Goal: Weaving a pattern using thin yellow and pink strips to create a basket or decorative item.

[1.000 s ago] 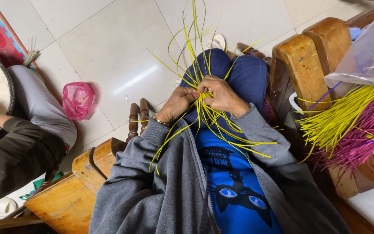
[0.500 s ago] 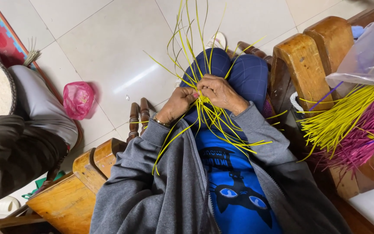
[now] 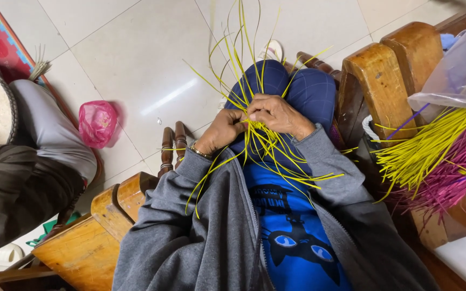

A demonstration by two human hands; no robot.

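Over the lap, left hand [image 3: 223,131] and right hand [image 3: 276,114] — fingers closed on yellow strips [image 3: 260,137]

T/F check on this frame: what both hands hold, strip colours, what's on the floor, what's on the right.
1. Both hands grip yellow strips over the lap. True: left hand and right hand meet on them.
2. The strips in hand are pink. False: they are yellow.
3. A pink bag lies on the tiled floor. True.
4. The loose bundle at right is all blue. False: it is yellow and pink.
5. The left wrist is bare. False: it wears a bracelet.
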